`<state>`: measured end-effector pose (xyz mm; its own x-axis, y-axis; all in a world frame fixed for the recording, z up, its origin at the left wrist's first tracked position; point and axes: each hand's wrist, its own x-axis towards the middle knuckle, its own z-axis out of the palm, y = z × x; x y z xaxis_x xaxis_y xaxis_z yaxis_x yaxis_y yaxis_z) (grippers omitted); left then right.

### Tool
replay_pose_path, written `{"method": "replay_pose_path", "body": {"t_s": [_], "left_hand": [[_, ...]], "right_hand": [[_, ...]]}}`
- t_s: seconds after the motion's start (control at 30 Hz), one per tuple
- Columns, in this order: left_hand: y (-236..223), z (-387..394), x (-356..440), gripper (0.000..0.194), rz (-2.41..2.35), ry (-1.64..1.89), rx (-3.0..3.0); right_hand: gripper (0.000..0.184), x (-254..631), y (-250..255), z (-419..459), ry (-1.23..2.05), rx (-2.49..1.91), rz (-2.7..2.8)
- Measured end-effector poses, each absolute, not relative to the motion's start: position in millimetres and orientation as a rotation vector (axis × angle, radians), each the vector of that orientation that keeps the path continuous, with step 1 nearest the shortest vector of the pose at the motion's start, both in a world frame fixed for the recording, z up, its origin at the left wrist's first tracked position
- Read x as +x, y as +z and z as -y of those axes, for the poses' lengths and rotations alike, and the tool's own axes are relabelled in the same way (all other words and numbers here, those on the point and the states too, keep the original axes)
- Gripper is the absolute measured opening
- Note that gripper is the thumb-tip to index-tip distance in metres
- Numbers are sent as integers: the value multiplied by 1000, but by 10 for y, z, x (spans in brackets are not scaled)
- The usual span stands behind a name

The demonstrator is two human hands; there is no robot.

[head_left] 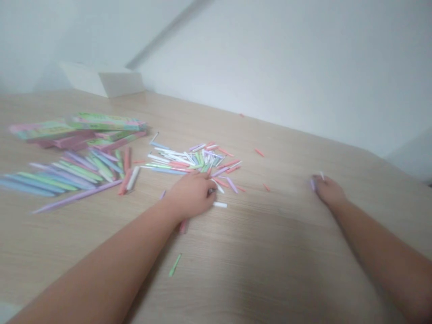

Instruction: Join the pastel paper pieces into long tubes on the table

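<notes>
My left hand rests at the near edge of a pile of small pen parts in white, red, green, purple and blue. Its fingers curl down among the pieces, and what they pinch, if anything, is hidden. A short white tube lies beside it, and a red piece shows just below the wrist. Off to the right, my right hand is closed with a small purple pen part at its fingertips. A thin white piece sticks up from the same fingers. Both hands are blurred.
Slim pastel pen barrels lie in rows at the left. Behind them are stacked pink and green boxes. A white folded card or box stands near the wall. A green piece and a few red bits lie scattered on the wooden table.
</notes>
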<state>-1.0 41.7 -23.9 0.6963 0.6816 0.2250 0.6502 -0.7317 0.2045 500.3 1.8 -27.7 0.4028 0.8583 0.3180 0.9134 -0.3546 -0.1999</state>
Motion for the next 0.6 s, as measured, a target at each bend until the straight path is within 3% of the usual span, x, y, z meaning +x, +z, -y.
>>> {"method": "replay_pose_path", "body": {"t_s": [0.27,0.43,0.6], "left_hand": [[-231,-392,30,29,-1162,450,2780],[-218,-400,16,28,-1171,444,2756],[-214,-410,14,28,-1101,426,2772]], "right_hand": [[50,4202,-486,-378,39,-2173,1751],[56,3752,-463,-357,-44,-2109,1684],[56,4099,-328,-275,-227,-2007,1520]]}}
